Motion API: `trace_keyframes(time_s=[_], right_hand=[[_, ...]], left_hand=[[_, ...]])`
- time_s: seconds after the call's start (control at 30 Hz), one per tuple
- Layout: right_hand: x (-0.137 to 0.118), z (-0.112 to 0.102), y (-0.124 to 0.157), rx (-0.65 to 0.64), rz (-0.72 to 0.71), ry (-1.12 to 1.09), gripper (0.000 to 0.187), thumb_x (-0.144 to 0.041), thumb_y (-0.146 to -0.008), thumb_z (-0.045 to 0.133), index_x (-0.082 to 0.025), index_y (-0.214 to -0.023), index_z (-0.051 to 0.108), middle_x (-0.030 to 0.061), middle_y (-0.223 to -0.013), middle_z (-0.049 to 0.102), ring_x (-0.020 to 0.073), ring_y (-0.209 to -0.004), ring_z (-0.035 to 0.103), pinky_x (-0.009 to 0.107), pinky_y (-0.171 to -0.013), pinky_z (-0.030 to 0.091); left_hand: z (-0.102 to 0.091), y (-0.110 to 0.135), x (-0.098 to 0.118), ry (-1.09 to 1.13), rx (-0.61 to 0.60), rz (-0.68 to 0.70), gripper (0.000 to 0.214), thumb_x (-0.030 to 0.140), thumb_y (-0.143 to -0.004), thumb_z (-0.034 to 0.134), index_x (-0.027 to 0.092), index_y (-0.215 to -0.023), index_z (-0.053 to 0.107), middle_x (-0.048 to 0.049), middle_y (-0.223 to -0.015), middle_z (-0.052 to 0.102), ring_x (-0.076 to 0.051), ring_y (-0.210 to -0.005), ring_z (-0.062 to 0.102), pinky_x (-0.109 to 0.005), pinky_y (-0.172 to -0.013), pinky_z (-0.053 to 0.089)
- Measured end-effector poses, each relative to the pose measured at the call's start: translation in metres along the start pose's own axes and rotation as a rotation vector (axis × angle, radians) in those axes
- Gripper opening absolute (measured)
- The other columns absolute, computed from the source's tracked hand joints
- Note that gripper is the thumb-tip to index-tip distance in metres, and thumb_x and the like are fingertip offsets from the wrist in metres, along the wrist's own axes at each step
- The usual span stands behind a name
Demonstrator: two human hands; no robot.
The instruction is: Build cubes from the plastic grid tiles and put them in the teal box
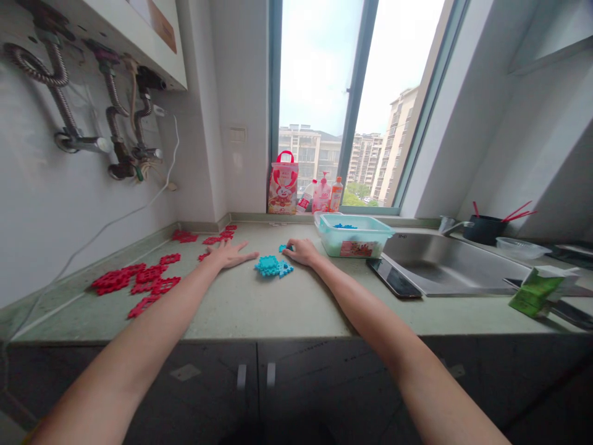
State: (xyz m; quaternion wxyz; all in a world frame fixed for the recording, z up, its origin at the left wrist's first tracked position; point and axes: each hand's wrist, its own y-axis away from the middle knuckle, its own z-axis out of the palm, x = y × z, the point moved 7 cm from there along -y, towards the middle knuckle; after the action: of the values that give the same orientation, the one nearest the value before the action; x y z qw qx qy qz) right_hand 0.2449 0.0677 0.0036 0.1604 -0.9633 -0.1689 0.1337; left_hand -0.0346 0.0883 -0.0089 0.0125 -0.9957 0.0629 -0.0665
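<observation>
A pale green plastic tub (356,242) stands on the desk (259,306) just left of the sink (445,264). A few loose blue pieces (345,226) lie in the bottom of it. Beyond the sink, a black pot (484,230) holds red sticks (519,214) that lean out over its rim.

The right hand (302,251) rests on the desk just left of the tub, fingers curled, with the fingertips against a small blue piece (283,248). At this distance the grip seems to be closing on the piece, but I cannot tell if it is really clamped. A joined cluster of blue pieces (273,267) lies flat on the desk just in front of that hand, close to it but seemingly not touching.

The left hand (230,253) lies palm down, fingers spread and holding nothing, a little left of the cluster. Red pieces (139,279) are scattered over the desk farther left, the nearest ones just beside that hand.
</observation>
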Motion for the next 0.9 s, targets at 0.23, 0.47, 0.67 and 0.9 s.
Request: trace_keyframes(time_s=[0.23,0.47,0.67,0.9], right_hand=[[-0.014,-0.044,0.02,0.238,-0.156,-0.109,0.038,-0.05,-0.097,0.073,-0.025,-0.126,0.073,0.008,-0.123,0.079,0.0259,-0.116,0.072,0.038,-0.105,0.048],[-0.08,-0.07,0.046,0.254,-0.578,-0.265,0.035,-0.05,-0.096,0.074,-0.023,-0.119,0.074,0.0073,-0.113,0.079,0.0237,-0.108,0.073,0.041,-0.108,0.044],[-0.099,-0.052,0.054,0.108,-0.673,-0.26,0.032,-0.045,-0.097,0.073,-0.02,-0.117,0.072,0.0094,-0.115,0.078,0.025,-0.108,0.071,0.039,-0.102,0.048],[-0.1,-0.051,0.055,0.043,-0.628,-0.226,0.036,-0.049,-0.097,0.073,-0.02,-0.119,0.073,0.0138,-0.126,0.072,0.0283,-0.119,0.068,0.043,-0.106,0.05]], left_hand=[[0.001,0.002,0.0,-0.018,0.009,-0.009,0.112,0.106,-0.073,0.032,0.046,-0.168,0.031,-0.0119,-0.179,0.02,-0.057,-0.16,0.01,-0.088,-0.115,0.008],[0.0,0.005,0.001,-0.024,0.02,-0.008,0.108,0.104,-0.076,0.032,0.046,-0.167,0.032,-0.0102,-0.179,0.02,-0.056,-0.16,0.012,-0.087,-0.116,0.011],[0.0,0.003,0.001,-0.026,0.019,-0.01,0.105,0.102,-0.077,0.033,0.047,-0.167,0.031,-0.0092,-0.179,0.02,-0.056,-0.16,0.014,-0.088,-0.115,0.011],[0.002,0.001,-0.002,-0.016,0.019,-0.008,0.107,0.103,-0.076,0.032,0.047,-0.167,0.032,-0.0085,-0.179,0.021,-0.055,-0.161,0.011,-0.086,-0.117,0.011]])
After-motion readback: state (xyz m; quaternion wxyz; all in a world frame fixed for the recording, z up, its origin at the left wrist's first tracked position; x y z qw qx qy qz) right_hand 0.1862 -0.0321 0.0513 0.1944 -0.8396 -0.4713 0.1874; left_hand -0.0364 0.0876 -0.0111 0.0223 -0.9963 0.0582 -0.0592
